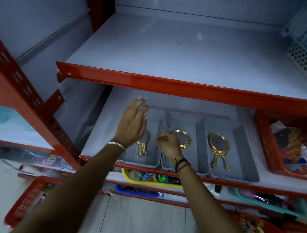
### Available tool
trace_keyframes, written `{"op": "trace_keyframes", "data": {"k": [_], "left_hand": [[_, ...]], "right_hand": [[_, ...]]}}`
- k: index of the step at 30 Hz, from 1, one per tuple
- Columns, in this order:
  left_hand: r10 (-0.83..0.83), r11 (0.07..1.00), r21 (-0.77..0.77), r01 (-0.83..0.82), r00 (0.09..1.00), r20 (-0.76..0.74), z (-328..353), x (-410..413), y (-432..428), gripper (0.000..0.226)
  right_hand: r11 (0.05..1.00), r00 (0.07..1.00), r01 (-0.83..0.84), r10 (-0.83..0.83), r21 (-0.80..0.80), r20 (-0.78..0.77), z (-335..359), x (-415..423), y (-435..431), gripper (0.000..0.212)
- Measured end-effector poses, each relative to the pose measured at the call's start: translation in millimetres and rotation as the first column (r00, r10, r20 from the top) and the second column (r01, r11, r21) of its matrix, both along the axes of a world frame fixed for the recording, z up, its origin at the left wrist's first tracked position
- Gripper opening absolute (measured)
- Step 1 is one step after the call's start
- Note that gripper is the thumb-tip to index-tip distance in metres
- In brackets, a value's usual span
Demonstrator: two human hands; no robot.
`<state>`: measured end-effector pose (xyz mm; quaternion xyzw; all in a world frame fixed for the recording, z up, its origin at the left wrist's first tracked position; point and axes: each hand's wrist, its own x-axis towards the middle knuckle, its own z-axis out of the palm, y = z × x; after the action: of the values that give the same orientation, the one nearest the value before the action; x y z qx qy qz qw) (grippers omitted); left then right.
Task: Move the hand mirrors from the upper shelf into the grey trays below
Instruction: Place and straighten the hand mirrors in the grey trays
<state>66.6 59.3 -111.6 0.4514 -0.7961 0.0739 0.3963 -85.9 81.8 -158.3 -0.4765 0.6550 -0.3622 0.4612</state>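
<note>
Left hand [132, 122]: raised, open, palm turned away, fingers [140, 103] extended and close together, pointing up and forward; metal bangle [117, 144] at wrist; forearm bare, reaching diagonally from lower left. Right hand [168, 143]: just beside and lower than the left, curled loosely, knuckles up, fingertips bent under; dark cord bands [181, 164] at wrist; forearm bare, extending from lower right.

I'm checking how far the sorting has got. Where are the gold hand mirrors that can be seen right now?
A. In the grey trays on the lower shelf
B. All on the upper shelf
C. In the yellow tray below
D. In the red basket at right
A: gold mirrors lie in the grey trays, and the upper shelf shows no mirrors.
</note>
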Motion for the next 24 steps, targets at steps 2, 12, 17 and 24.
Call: {"op": "trace_keyframes", "data": {"k": [2, 12, 17, 24], "left_hand": [[0.042, 0.968, 0.248, -0.045, 0.999, 0.018, -25, 5, 2, 0.028], [0.314, 0.275, 0.912, -0.304, 0.925, 0.214, -96, 5, -19, 0.029], [0.375, 0.254, 0.93, -0.267, 0.913, 0.161, -109, 2, -25, 0.028], [0.425, 0.239, 0.95, -0.199, 0.901, 0.082, -112, 7, -31, 0.021]], "right_hand": [[0.999, 0.993, -0.04, 0.041, 0.009, -0.108, -4, 13, -5, 0.017], [0.977, 0.877, -0.026, 0.125, 0.213, -0.464, -51, 57, -17, 0.029], [0.975, 0.895, 0.011, 0.089, 0.221, -0.437, -61, 60, -22, 0.025], [0.972, 0.924, 0.071, 0.021, 0.224, -0.382, -72, 67, -26, 0.023]]}}
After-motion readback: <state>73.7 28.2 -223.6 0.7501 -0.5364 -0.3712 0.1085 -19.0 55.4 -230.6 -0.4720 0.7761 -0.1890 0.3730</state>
